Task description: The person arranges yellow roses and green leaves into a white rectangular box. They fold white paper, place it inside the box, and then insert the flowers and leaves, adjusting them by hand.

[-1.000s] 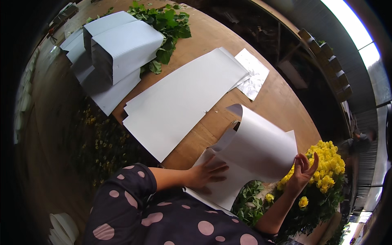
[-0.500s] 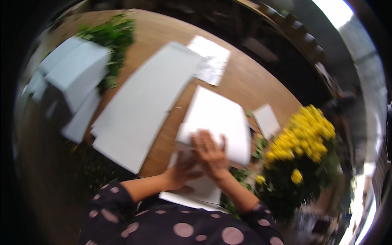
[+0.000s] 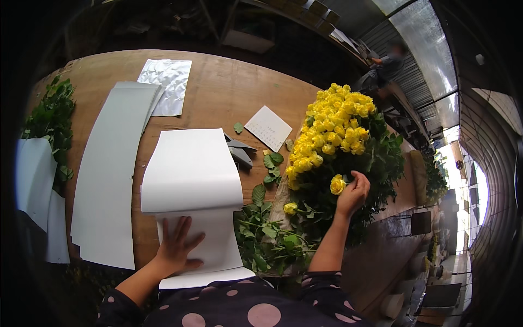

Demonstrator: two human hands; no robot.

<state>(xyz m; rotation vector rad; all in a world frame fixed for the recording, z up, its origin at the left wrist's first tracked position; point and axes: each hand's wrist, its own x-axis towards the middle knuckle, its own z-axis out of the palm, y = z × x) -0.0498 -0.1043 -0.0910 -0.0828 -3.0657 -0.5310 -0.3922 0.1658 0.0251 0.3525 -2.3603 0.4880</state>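
Note:
A large white paper sheet (image 3: 190, 169) lies on the table before me, its far part curled over toward me and its near part flat. On that flat part my left hand (image 3: 176, 248) rests open, palm down with the fingers spread. Off to the right, my right hand (image 3: 353, 197) is at a single yellow rose (image 3: 338, 184) in front of the big pile of yellow roses (image 3: 329, 128). Its fingers are curled and closed just behind the bloom; the stem there is hidden. Another loose yellow rose (image 3: 290, 208) lies to the left of that hand.
Long grey-white cardboard sheets (image 3: 106, 174) and a crinkled silvery sheet (image 3: 173, 82) lie left on the wooden table (image 3: 229, 76). A grey stapler-like tool (image 3: 239, 151), a white card (image 3: 268, 128) and cut leaves (image 3: 267, 240) sit between paper and roses. A person (image 3: 389, 65) stands far right.
My right hand has left the white paper and moved right to the single yellow rose. My left hand now lies flat on the paper. The view has turned toward the right.

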